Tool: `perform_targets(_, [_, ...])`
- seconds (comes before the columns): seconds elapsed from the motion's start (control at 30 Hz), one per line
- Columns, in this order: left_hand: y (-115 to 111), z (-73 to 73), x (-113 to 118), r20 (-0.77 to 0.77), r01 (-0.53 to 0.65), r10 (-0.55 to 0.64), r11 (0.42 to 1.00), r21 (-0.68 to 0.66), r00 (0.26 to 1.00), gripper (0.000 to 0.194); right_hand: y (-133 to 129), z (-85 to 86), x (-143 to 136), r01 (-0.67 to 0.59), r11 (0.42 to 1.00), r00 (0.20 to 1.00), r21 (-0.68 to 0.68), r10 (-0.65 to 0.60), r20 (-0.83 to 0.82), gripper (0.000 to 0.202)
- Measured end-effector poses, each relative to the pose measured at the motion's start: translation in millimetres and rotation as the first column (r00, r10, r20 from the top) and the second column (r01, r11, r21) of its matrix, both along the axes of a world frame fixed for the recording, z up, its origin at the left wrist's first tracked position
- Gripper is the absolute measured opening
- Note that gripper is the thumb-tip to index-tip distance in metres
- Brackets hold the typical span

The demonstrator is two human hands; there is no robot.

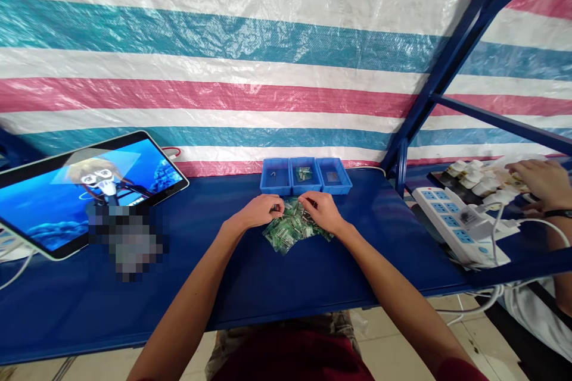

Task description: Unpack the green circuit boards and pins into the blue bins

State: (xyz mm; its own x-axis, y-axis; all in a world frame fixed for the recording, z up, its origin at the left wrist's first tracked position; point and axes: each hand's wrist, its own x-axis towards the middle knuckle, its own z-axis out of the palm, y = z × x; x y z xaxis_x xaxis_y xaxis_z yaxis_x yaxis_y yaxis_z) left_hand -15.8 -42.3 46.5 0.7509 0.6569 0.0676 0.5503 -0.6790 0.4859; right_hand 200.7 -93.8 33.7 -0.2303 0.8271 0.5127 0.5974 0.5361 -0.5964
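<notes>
A heap of small clear plastic packets (286, 233) with green print lies on the blue table, and slim metal pieces show inside some of them. My left hand (260, 210) is at the heap's left edge with its fingers curled closed. Across from it, my right hand (322, 212) pinches thumb and fingers together over the heap's right part. Whatever either hand holds is too small to make out. Just behind the hands stand three joined blue bins: the left bin (276, 181) has a few small pieces, the middle bin (306, 175) some packets, the right bin (333, 176) a little small content.
A tablet (134, 175) playing a video leans at the left, with a blurred patch (134, 244) before it. On the right are a blue metal frame (401, 169), a white power strip (451, 223) with cables, white-capped bottles (473, 175) and another person's hand (547, 184).
</notes>
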Motion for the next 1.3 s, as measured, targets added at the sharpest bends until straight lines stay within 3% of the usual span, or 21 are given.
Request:
perform_targets(0.2, [-2.4,2.4,4.2,0.177,-0.077,0.069,0.996,0.042,0.982,0.016,-1.0,0.2,-0.2,-0.003,1.000,1.000,0.000,0.003,-0.024,0.032])
perform_targets(0.33, [-10.4,0.4,17.8,0.389,-0.226,0.149,0.961,0.160,0.909,0.016,-0.1,-2.5,0.8,0.000,1.000,0.998,0.000,0.000,-0.056,0.026])
perform_targets(0.5, [-20.2,-5.2,33.0,0.562,-0.326,0.151,0.919,0.224,0.813,0.019,1.5,-4.8,1.1,0.002,0.999,0.997,0.037,0.001,-0.080,0.023])
perform_targets(0.83, [-26.4,-7.3,38.2,0.625,-0.349,0.149,0.913,0.210,0.767,0.023,-1.7,0.4,0.6,0.036,0.999,0.991,0.038,-0.031,-0.128,0.022])
perform_targets(1.0, [-28.6,-6.3,40.8,0.674,-0.320,0.160,0.940,0.120,0.721,0.022,-1.1,0.5,1.6,0.064,0.998,0.990,0.021,-0.061,-0.127,0.031])
perform_targets(1.17, [-27.2,-6.3,42.0,0.691,-0.337,0.225,0.941,0.028,0.687,0.023,-2.5,2.6,1.2,0.053,0.999,0.992,-0.002,-0.053,-0.114,0.041])
perform_targets(1.3, [-26.7,-5.0,39.9,0.661,-0.406,0.305,0.914,-0.001,0.685,0.030,-3.0,1.5,0.0,0.057,0.998,0.986,0.003,-0.056,-0.158,0.029])
